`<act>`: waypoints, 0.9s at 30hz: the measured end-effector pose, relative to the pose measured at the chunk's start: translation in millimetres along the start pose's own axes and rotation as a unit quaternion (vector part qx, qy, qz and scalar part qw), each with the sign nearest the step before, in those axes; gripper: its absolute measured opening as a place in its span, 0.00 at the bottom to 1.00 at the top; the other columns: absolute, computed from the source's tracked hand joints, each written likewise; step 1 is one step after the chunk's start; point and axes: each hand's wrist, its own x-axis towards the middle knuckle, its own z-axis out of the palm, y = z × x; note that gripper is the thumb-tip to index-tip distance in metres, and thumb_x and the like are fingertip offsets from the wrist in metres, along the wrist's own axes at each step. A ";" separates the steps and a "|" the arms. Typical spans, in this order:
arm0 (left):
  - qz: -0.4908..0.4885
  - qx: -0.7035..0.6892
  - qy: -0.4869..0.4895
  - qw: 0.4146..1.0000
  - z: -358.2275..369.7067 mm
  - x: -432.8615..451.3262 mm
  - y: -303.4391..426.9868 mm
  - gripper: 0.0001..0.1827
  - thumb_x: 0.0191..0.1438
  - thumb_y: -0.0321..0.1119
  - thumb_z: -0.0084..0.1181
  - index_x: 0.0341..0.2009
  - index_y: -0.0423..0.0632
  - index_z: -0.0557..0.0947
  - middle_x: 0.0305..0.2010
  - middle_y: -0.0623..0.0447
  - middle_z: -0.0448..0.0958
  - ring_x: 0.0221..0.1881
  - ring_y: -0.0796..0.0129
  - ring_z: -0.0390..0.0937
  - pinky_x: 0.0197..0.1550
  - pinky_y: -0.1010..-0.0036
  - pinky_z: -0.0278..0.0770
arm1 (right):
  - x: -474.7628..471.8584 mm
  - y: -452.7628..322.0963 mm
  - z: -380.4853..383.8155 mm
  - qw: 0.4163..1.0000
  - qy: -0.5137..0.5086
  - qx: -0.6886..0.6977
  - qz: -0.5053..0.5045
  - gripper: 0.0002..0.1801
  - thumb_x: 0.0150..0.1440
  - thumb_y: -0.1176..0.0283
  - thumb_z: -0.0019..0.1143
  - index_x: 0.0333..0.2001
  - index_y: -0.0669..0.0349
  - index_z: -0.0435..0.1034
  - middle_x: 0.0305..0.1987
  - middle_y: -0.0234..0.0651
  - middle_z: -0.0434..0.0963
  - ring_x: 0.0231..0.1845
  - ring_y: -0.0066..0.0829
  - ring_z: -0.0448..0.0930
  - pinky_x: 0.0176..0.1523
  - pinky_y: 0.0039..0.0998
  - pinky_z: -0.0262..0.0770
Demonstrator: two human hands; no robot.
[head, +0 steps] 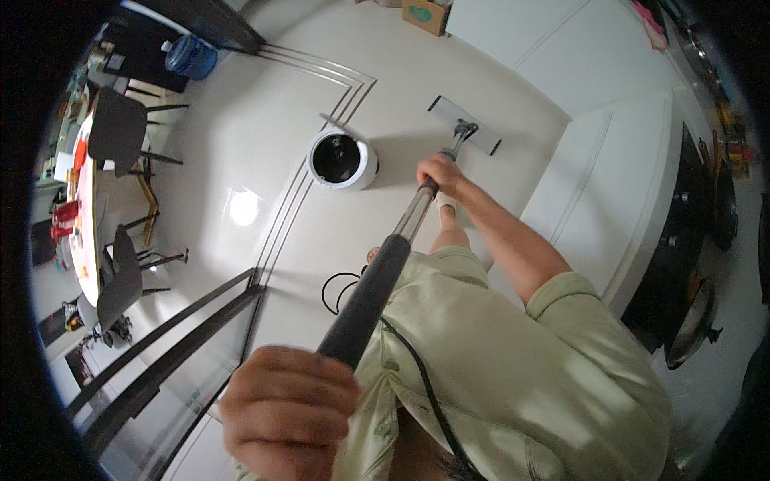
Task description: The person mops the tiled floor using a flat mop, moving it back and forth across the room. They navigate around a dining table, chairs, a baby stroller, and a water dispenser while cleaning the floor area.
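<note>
A flat mop runs diagonally before me, its dark foam-gripped handle [370, 297] rising toward the camera. My left hand [292, 409] is closed around the top end of that handle. Farther down, my right hand [444, 174] grips the pole just above its lower section. The wide grey mop head [448, 114] lies on the pale tiled floor [403, 108]. Left of it stands a round white bin [366, 174] with a dark interior, its lid [344, 127] tilted up at the far side. The mop head's underside is hidden.
White cabinets [559, 174] line the right, below a black cooktop [668, 240] with a pan [692, 324]. A dark-framed glass door [198, 373] stands at left. Beyond it are chairs [117, 132], a table [89, 240] and a blue water jug [191, 57]. A cardboard box [424, 17] sits at the far end.
</note>
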 end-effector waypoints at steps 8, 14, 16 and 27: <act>-0.042 0.088 0.014 0.995 -9.2 -83.2 130.8 0.12 0.51 0.35 0.48 0.19 0.46 0.67 0.24 0.51 0.68 0.24 0.64 0.71 0.24 0.70 0.76 | -59.8 -46.4 145.0 0.986 -0.143 -0.054 0.074 0.22 0.42 0.52 0.38 0.17 0.57 0.72 0.19 0.42 0.74 0.23 0.39 0.74 0.31 0.34 0.66; -0.047 0.062 0.032 0.996 -8.4 -105.3 170.6 0.09 0.49 0.31 0.47 0.19 0.46 0.66 0.21 0.52 0.66 0.18 0.67 0.69 0.21 0.71 0.73 | -103.0 -68.9 181.2 0.983 -0.173 -0.001 0.055 0.20 0.44 0.57 0.38 0.16 0.61 0.70 0.17 0.42 0.72 0.21 0.37 0.73 0.29 0.33 0.65; -0.045 0.074 0.028 0.996 -6.1 -104.6 174.3 0.10 0.50 0.31 0.46 0.19 0.46 0.66 0.20 0.53 0.66 0.17 0.67 0.68 0.21 0.71 0.72 | -105.8 -84.7 174.4 0.984 -0.162 -0.022 0.063 0.20 0.44 0.58 0.38 0.16 0.63 0.69 0.17 0.43 0.72 0.22 0.38 0.73 0.30 0.32 0.66; 0.037 0.120 0.128 0.984 26.7 -74.6 114.6 0.11 0.49 0.25 0.42 0.17 0.45 0.62 0.19 0.50 0.66 0.16 0.65 0.67 0.17 0.71 0.70 | -44.6 -53.9 93.9 0.985 -0.169 -0.044 -0.005 0.18 0.45 0.61 0.39 0.15 0.62 0.69 0.17 0.43 0.72 0.20 0.37 0.73 0.29 0.32 0.66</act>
